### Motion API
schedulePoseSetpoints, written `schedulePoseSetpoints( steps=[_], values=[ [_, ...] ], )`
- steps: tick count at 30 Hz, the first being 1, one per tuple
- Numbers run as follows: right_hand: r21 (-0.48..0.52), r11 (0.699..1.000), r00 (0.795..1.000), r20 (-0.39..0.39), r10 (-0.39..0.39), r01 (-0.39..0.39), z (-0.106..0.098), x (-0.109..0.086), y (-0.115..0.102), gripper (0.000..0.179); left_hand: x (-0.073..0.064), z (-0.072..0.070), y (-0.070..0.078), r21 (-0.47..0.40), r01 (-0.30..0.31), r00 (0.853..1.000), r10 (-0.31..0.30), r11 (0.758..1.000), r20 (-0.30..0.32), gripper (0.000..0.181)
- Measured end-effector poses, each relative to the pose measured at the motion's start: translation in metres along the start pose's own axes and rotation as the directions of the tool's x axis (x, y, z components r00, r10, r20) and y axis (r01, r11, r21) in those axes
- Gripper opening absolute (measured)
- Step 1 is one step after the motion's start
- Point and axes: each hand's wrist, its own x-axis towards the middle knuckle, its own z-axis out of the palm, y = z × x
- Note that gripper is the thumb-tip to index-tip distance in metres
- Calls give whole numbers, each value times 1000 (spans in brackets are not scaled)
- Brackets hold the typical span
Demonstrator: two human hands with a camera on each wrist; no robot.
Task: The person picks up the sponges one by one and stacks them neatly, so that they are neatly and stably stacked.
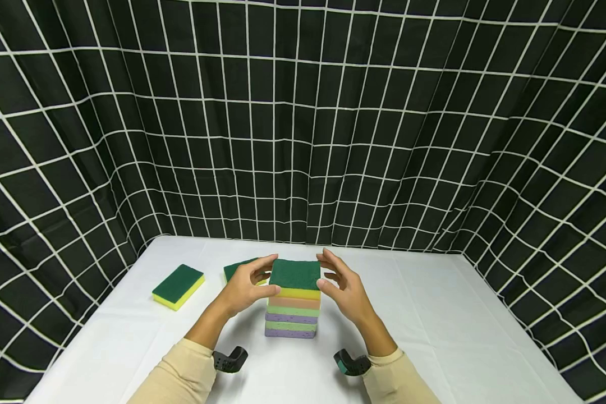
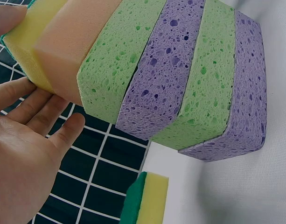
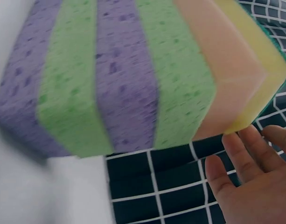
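No text, label, brand, number or sign can be read in any of the three views: none on the stack [image 1: 294,303], the loose sponges [image 1: 178,285], the table [image 1: 414,314], the curtain [image 1: 303,123], the sleeves [image 1: 182,370] or the black wrist gear [image 1: 229,360].

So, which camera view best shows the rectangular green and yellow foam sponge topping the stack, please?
The head view, because the top sponge shows nearly its whole green face there. Both wrist views crop it, showing mainly its yellow side.
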Motion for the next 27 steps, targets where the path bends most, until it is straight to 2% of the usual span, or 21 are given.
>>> schedulePoseSetpoints(
  steps=[4, 7, 19, 27],
  values=[
    [-4, 999, 999, -9, -38, 38, 3, 9, -23, 58, 0, -1, -1, 9, -23, 1000, 23, 1000, -6, 71],
    [-5, 999, 999, -12, -53, 53, 6, 12, -31, 56, 1, -1, -1, 17, -37, 999, 37, 999, -9, 71],
    [-6, 998, 998, -8, -55, 55, 16, 8, -23, 48, -1, 1, -2, 26, -40, 999, 40, 999, -3, 71],
    [2, 999, 999, -15, -39, 40, 16, 7, -22, 47, -2, -4, 1, 46, -54, 998, 54, 997, -10, 72]
  ],
)
